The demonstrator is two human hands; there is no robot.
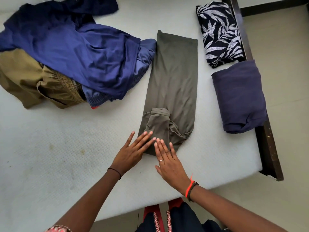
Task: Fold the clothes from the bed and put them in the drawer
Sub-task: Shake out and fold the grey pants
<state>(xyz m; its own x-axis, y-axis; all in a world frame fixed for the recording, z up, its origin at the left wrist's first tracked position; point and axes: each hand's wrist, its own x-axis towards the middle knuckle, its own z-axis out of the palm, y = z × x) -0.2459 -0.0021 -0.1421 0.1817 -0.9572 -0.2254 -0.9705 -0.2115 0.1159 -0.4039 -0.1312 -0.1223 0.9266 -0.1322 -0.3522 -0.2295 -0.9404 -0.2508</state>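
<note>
Your olive garment (pixel 172 77) lies as a long narrow strip mid-frame on the bed (pixel 50 156). It looks thin, limp and light, so take its near end by both corners. Your left hand (pixel 132 153) and right hand (pixel 170 164) press that end with flat, straight fingers (pixel 145 139). The blue pile (pixel 75 52) touches its upper left. The folded navy piece (pixel 239 97) sits at the right edge, and there is open mattress at lower left.

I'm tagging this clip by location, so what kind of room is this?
Probably a bedroom: a bare mattress sits in a dark wooden bed frame, with an olive garment laid out on it and a folded navy garment beside.
</note>
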